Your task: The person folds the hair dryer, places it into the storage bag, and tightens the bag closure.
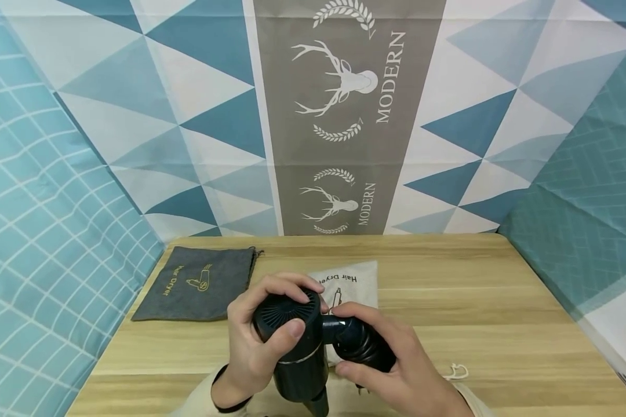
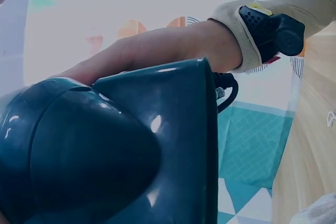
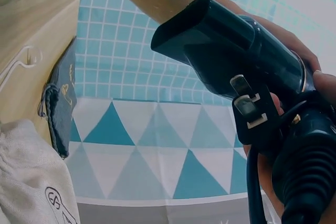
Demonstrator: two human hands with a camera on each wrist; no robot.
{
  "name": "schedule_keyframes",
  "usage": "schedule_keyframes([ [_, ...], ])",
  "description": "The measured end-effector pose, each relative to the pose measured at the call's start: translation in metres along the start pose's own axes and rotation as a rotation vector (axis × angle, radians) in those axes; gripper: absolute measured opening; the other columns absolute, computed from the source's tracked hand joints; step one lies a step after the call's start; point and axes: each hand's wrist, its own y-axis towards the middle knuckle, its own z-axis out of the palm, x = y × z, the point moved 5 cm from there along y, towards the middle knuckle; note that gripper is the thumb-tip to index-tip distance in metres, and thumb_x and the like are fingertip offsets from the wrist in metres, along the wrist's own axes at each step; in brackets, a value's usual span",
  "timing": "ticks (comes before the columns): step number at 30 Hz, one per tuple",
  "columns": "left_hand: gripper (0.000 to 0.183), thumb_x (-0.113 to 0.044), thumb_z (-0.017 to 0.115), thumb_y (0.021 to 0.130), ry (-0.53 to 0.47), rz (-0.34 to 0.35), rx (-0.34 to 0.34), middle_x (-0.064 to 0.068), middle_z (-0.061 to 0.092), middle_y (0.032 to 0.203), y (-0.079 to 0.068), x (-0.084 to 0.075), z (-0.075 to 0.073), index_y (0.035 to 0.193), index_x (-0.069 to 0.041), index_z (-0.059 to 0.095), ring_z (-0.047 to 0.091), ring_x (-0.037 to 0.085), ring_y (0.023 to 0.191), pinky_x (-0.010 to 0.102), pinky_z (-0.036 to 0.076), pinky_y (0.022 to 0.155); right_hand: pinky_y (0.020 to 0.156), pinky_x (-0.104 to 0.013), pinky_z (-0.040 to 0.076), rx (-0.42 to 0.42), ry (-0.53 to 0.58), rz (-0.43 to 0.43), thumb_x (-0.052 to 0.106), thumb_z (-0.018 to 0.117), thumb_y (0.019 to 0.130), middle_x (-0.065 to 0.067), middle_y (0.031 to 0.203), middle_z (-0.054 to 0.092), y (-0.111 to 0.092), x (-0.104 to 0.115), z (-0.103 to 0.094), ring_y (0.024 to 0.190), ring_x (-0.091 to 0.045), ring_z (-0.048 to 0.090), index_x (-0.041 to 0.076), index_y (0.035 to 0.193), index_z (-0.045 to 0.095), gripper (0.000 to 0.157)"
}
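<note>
A dark glossy hair dryer (image 1: pixel 299 370) is held over the table, its nozzle pointing down toward the near edge in the head view. My left hand (image 1: pixel 253 341) grips the body round the vented rear end, thumb and fingers on opposite sides. On the right, my right hand (image 1: pixel 404 365) holds the handle, which has its black cord (image 3: pixel 310 177) wound about it. A two-pin plug (image 3: pixel 257 111) sits beside the handle in the right wrist view. The wide flat nozzle (image 2: pixel 181 145) fills much of the left wrist view. Behind the dryer lies a light cloth pouch (image 1: pixel 365 281), partly hidden.
A dark grey drawstring pouch (image 1: pixel 195 284) printed "Hair Dryer" lies flat at the table's left. The pale pouch's white drawstring (image 1: pixel 456 372) shows right of my right hand. Patterned cloth walls (image 1: pixel 219 116) stand behind and beside the wooden table (image 1: pixel 501 324).
</note>
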Motion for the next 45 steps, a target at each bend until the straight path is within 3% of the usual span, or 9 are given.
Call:
schedule_keyframes([
  [11, 0.015, -0.002, 0.056, 0.092, 0.048, 0.054, -0.014, 0.027, 0.063, 0.108, 0.000, -0.005, 0.003, 0.100, 0.010, 0.059, 0.070, 0.033, 0.084, 0.043, 0.059, 0.073, 0.061, -0.024, 0.054, -0.046, -0.012, -0.115, -0.006, 0.077, 0.079, -0.012, 0.109, 0.064, -0.001, 0.000, 0.002, 0.078, -0.014, 0.063, 0.005, 0.141, 0.047, 0.069],
  [15, 0.016, -0.002, 0.056, 0.092, 0.036, 0.068, -0.052, 0.027, 0.063, 0.109, -0.004, -0.004, 0.005, 0.100, 0.010, 0.059, 0.069, 0.033, 0.084, 0.042, 0.059, 0.073, 0.061, -0.022, 0.053, -0.071, -0.025, -0.150, -0.005, 0.078, 0.079, -0.012, 0.105, 0.064, -0.001, 0.000, 0.002, 0.077, -0.013, 0.063, 0.003, 0.140, 0.047, 0.068],
  [19, 0.016, -0.001, 0.052, 0.090, 0.028, 0.069, -0.108, 0.025, 0.064, 0.109, -0.007, -0.002, 0.007, 0.101, 0.011, 0.058, 0.068, 0.033, 0.084, 0.043, 0.059, 0.073, 0.070, -0.022, 0.054, -0.134, -0.070, -0.178, 0.002, 0.077, 0.084, -0.014, 0.112, 0.064, -0.002, -0.001, 0.005, 0.086, -0.015, 0.064, -0.001, 0.138, 0.046, 0.062],
  [22, 0.017, 0.000, 0.051, 0.090, 0.032, 0.068, -0.125, 0.024, 0.063, 0.109, -0.009, 0.000, 0.008, 0.101, 0.011, 0.057, 0.069, 0.032, 0.084, 0.043, 0.059, 0.072, 0.079, -0.023, 0.055, -0.207, -0.184, -0.243, 0.015, 0.072, 0.092, -0.018, 0.118, 0.063, -0.002, 0.000, 0.010, 0.092, -0.018, 0.065, -0.007, 0.135, 0.046, 0.056],
  [26, 0.017, 0.001, 0.050, 0.090, 0.039, 0.068, -0.136, 0.025, 0.063, 0.110, -0.013, 0.001, 0.010, 0.101, 0.011, 0.056, 0.068, 0.032, 0.084, 0.043, 0.059, 0.072, 0.082, -0.021, 0.053, -0.313, -0.307, -0.301, 0.027, 0.066, 0.097, -0.020, 0.115, 0.063, -0.005, 0.001, 0.017, 0.094, -0.019, 0.066, -0.013, 0.133, 0.045, 0.058],
  [32, 0.017, 0.000, 0.048, 0.089, 0.047, 0.044, -0.156, 0.025, 0.063, 0.110, -0.017, 0.003, 0.013, 0.102, 0.010, 0.055, 0.068, 0.032, 0.084, 0.043, 0.059, 0.073, 0.079, -0.021, 0.053, -0.384, -0.282, -0.256, 0.022, 0.065, 0.097, -0.017, 0.107, 0.064, -0.010, -0.001, 0.023, 0.091, -0.017, 0.064, -0.015, 0.134, 0.043, 0.056],
  [37, 0.016, -0.001, 0.049, 0.092, 0.055, 0.052, -0.130, 0.026, 0.062, 0.109, -0.012, 0.003, 0.012, 0.101, 0.011, 0.054, 0.067, 0.032, 0.084, 0.043, 0.058, 0.075, 0.079, -0.022, 0.054, -0.332, -0.201, -0.216, 0.009, 0.068, 0.092, -0.016, 0.111, 0.064, -0.007, -0.003, 0.023, 0.093, -0.018, 0.065, -0.014, 0.137, 0.039, 0.058],
  [41, 0.015, 0.000, 0.051, 0.092, 0.057, 0.053, -0.095, 0.025, 0.062, 0.109, -0.007, -0.001, 0.008, 0.101, 0.010, 0.055, 0.067, 0.032, 0.085, 0.043, 0.059, 0.074, 0.080, -0.025, 0.056, -0.257, -0.116, -0.191, 0.004, 0.071, 0.088, -0.016, 0.117, 0.063, -0.004, -0.004, 0.022, 0.097, -0.019, 0.066, -0.013, 0.142, 0.033, 0.069],
  [45, 0.016, -0.002, 0.054, 0.091, 0.057, 0.093, -0.100, 0.025, 0.064, 0.108, -0.002, -0.008, -0.001, 0.100, 0.011, 0.055, 0.068, 0.032, 0.084, 0.043, 0.059, 0.072, 0.087, -0.030, 0.055, -0.142, -0.074, -0.066, 0.005, 0.075, 0.085, -0.011, 0.123, 0.061, -0.002, -0.007, 0.016, 0.104, -0.018, 0.065, -0.004, 0.153, 0.021, 0.087],
])
